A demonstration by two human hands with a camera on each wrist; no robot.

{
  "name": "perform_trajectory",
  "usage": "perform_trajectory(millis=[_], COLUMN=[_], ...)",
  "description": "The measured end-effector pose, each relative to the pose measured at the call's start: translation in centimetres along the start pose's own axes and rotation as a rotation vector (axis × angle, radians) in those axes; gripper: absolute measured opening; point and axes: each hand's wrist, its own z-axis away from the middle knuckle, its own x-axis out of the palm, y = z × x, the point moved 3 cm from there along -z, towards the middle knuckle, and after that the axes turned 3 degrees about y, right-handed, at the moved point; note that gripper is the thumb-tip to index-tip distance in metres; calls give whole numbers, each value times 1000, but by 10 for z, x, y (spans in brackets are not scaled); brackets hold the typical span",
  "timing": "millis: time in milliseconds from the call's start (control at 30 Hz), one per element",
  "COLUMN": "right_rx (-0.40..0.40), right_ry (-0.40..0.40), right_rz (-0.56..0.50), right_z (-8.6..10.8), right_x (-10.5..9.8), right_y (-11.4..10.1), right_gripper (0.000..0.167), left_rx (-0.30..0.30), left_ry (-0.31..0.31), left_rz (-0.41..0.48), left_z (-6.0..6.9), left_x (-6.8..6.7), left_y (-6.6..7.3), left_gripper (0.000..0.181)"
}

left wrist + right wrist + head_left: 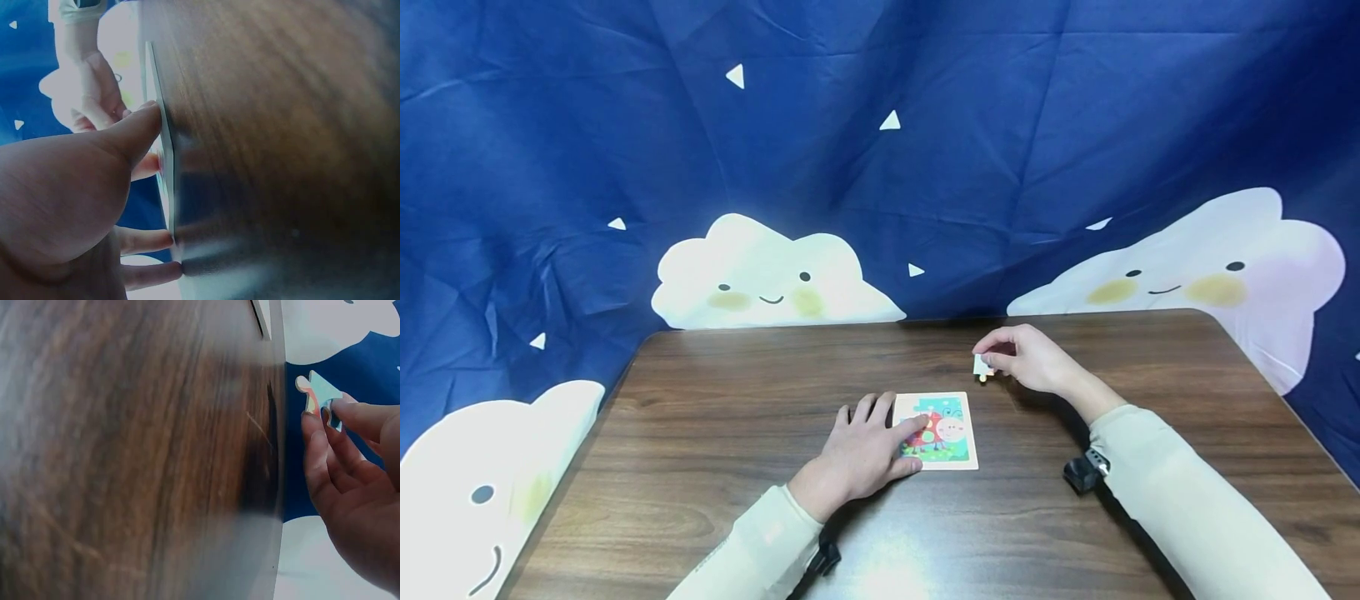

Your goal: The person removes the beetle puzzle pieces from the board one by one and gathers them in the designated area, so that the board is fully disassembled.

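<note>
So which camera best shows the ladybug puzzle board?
The head view: it shows the printed side of the puzzle board from above, though the left hand covers part. The left wrist view shows it nearly edge-on; the right wrist view catches only what seems its corner, up top.

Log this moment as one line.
left hand: rests on puzzle board | right hand: pinches puzzle piece | puzzle piece: apart from board

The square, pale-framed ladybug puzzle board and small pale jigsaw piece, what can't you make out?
Puzzle board, left part: head view, hidden by the left hand.
Its picture: left wrist view, too edge-on.
All but one corner: right wrist view, cut off by the top edge.
Jigsaw piece, one side: head view, covered by the right hand.
</note>
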Motion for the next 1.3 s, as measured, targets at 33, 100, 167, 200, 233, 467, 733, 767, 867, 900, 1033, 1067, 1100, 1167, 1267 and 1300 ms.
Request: perform_trajectory(millis=[33,100,167,200,233,467,733,767,867,900,1033,1067,1100,1167,1267,1300], right_rx=[0,3,10,11,10,-29,-48,-47,-39,-33,16,29,41,51,39,30], right_ry=[1,2,5,7,10,38,54,55,58,60,58,55,48,38,36,37], right_rz=[5,16,39,52,67,165,181,179,184,187,193,189,181,162,152,154], right_z=[0,-1,-2,-2,-2,-7,-12,-12,-11,-10,-7,-6,-6,-5,-4,-4], right_x=[0,-1,-2,-2,-2,1,3,2,1,1,-1,-1,-1,0,1,1], right_y=[1,2,4,5,6,16,22,22,22,23,27,28,29,29,27,26], right_gripper=[18,18,18,17,17,14,15,15,16,16,18,19,20,23,26,26], left_rx=[0,-1,0,2,2,5,0,-1,1,3,4,4,3,3,7,9], left_ry=[1,0,4,8,6,7,1,0,4,4,5,2,-1,2,7,11], left_rz=[0,-1,-2,-2,-4,-7,-19,-19,-23,-24,-16,-12,-10,-9,-13,-15], left_z=[0,0,0,0,0,0,0,0,-1,-1,0,0,0,0,1,1], left_x=[0,0,0,0,0,0,2,2,2,2,2,2,2,2,2,1], left_y=[0,0,0,0,0,0,0,0,0,0,0,0,0,0,0,0], left_gripper=[60,60,60,60,60,60,60,60,60,60,60,60,60,60,61,61])
